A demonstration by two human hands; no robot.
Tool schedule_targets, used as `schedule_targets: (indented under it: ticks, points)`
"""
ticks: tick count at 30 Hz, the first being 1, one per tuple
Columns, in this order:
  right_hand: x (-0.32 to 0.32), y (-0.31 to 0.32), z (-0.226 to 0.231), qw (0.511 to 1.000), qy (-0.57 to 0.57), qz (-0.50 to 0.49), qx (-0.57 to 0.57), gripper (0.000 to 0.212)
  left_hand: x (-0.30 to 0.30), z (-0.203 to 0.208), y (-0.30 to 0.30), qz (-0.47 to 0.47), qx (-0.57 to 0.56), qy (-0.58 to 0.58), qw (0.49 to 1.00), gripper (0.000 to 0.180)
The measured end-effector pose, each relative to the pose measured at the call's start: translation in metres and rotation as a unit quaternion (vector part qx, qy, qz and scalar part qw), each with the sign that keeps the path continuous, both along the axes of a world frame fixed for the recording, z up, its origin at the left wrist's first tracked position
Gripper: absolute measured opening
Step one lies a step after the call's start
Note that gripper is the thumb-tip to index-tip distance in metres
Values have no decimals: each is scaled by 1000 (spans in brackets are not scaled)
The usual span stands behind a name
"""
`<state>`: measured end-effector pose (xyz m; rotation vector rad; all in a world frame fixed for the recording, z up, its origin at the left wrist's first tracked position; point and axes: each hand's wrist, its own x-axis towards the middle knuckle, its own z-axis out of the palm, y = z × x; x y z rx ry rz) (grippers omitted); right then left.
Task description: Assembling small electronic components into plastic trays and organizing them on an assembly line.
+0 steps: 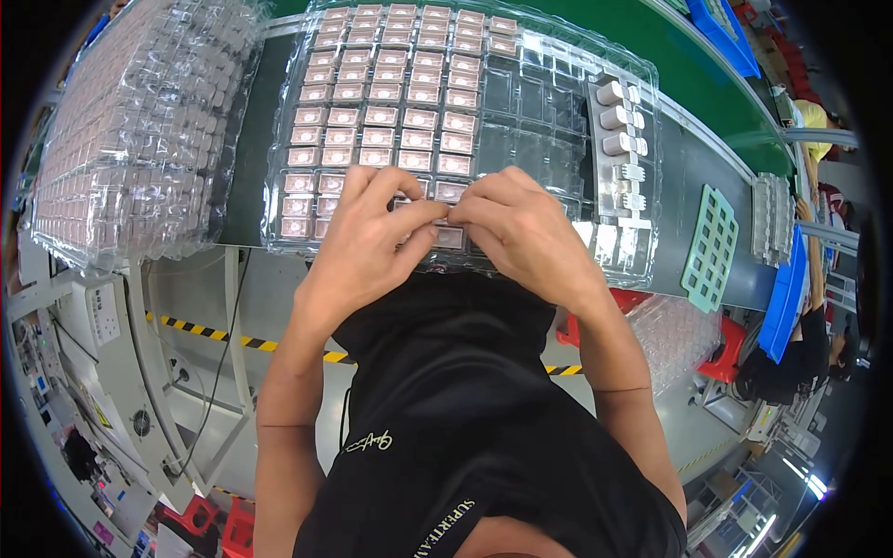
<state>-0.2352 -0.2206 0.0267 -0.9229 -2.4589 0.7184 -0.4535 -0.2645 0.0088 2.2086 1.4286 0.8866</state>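
Observation:
A large clear plastic tray (535, 153) lies in front of me, its left and middle columns filled with small pinkish rectangular parts (381, 116). Over the tray's near edge, the fingertips of my left hand (372, 228) and my right hand (530, 228) meet in a pinch. Whatever they hold between them is too small and too covered to name. At the right side of the tray sits a pale strip-shaped holder (609, 177) carrying several white rounded pieces (617, 118) and smaller white clips (633, 173).
Stacked clear trays (139, 139) with parts inside stand at the left. A green perforated plate (712, 246), a grey slotted block (773, 219) and a blue bin (783, 298) are on the right. Beyond the tray runs a green belt (605, 33). Another person (791, 363) is at far right.

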Motion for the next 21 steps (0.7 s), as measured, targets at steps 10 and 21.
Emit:
schedule_targets:
  ticks: [10, 21]
  points:
    - [76, 13, 30, 972, 91, -213, 49, 17, 12, 18, 10, -10, -17, 5, 1000, 13]
    - [150, 65, -1, 907, 170, -374, -94, 30, 53, 42, 80, -69, 37, 12, 997, 10]
